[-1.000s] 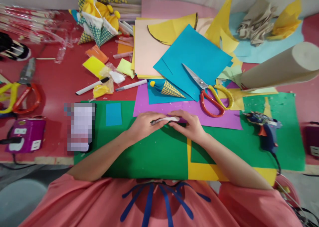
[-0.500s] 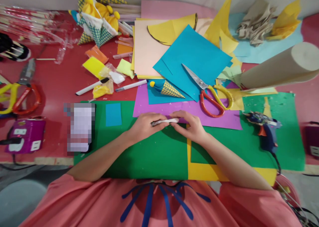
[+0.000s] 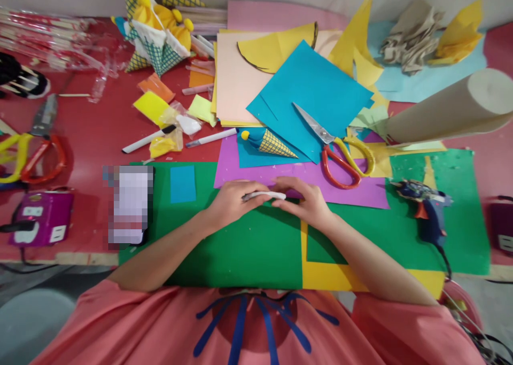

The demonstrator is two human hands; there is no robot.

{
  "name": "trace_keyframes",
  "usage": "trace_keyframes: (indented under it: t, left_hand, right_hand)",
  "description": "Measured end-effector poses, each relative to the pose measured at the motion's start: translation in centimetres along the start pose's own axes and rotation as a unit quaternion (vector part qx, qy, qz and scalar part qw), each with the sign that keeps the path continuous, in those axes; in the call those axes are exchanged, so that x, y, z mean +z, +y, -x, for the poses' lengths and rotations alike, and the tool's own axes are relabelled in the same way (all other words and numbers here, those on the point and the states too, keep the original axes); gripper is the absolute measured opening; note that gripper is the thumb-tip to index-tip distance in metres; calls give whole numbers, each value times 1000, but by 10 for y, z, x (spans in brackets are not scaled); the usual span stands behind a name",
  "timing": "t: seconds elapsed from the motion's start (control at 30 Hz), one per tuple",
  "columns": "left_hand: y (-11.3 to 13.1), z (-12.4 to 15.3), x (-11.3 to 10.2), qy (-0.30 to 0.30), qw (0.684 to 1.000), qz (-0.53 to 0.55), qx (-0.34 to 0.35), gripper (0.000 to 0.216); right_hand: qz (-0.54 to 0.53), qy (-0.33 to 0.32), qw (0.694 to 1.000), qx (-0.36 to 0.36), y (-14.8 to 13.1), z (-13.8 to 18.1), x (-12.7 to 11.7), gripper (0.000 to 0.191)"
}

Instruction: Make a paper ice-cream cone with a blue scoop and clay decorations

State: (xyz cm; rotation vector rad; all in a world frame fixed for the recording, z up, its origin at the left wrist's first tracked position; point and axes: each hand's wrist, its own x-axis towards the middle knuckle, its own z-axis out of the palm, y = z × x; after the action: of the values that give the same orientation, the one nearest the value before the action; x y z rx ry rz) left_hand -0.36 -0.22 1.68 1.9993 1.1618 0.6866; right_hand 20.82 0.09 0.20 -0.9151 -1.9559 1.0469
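Both hands meet over the green paper sheet (image 3: 240, 247) at the middle of the table. My left hand (image 3: 230, 202) and my right hand (image 3: 306, 202) pinch a thin white rolled strip (image 3: 264, 195) between their fingertips, one at each end. The strip lies almost level, just below the edge of a purple sheet (image 3: 296, 175). A small cone with a blue grid pattern and a yellow ball (image 3: 270, 144) lies on blue paper just beyond the hands.
Red and yellow scissors (image 3: 340, 151) lie on the blue sheet (image 3: 316, 92). A blue glue gun (image 3: 427, 210) rests at the right. A brown paper roll (image 3: 449, 111) lies behind it. A phone (image 3: 130, 204), a purple socket box (image 3: 38, 218) and markers (image 3: 148, 139) are at the left.
The white strip has turned slightly between the fingertips and looks thinner. Neither hand has left its place.
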Motion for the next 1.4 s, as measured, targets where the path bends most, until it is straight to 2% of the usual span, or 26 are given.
trace_keyframes:
  t: [0.07,0.1,0.23,0.4,0.47,0.57,0.6,0.7,0.77,0.97,1.13,1.27,1.4]
  left_hand:
    - [0,0,-1,7,1000,14,-17,42]
    - [0,0,-1,8,999,22,-25,42]
    - [0,0,-1,-10,998,45,-41,41]
    - [0,1,0,-23,996,60,-57,38]
    - [0,1,1,-23,995,70,-65,38]
    - [1,2,2,-19,994,87,-69,36]
    - [1,2,1,-17,993,88,-71,35]
    - [1,2,1,-17,995,69,-63,33]
    - [1,1,0,-13,998,40,-41,30]
    - [0,1,2,3,1000,-7,-8,29]
    - [-1,1,1,24,1000,-18,4,35]
    - [-1,1,0,18,1000,-13,6,39]
    - [0,1,1,16,1000,-11,5,38]
  right_hand:
    - [-15,7,1000,9,0,0,0,50]
    - [-16,8,1000,8,0,0,0,49]
    - [13,7,1000,-11,-1,-1,1,19]
    - [21,28,999,-25,-1,-1,1,13]
    - [6,28,1000,-8,-1,-1,1,20]
    - [-20,26,999,10,0,0,1,45]
    - [-19,26,999,9,0,0,1,47]
    - [14,26,1000,-10,1,1,2,24]
    - [29,26,999,-21,1,1,2,16]
    - [23,15,999,-16,0,3,2,18]
    - [15,26,999,-17,0,2,2,36]
    - [37,22,999,-30,0,2,1,18]
    - [39,31,998,-39,-2,3,1,13]
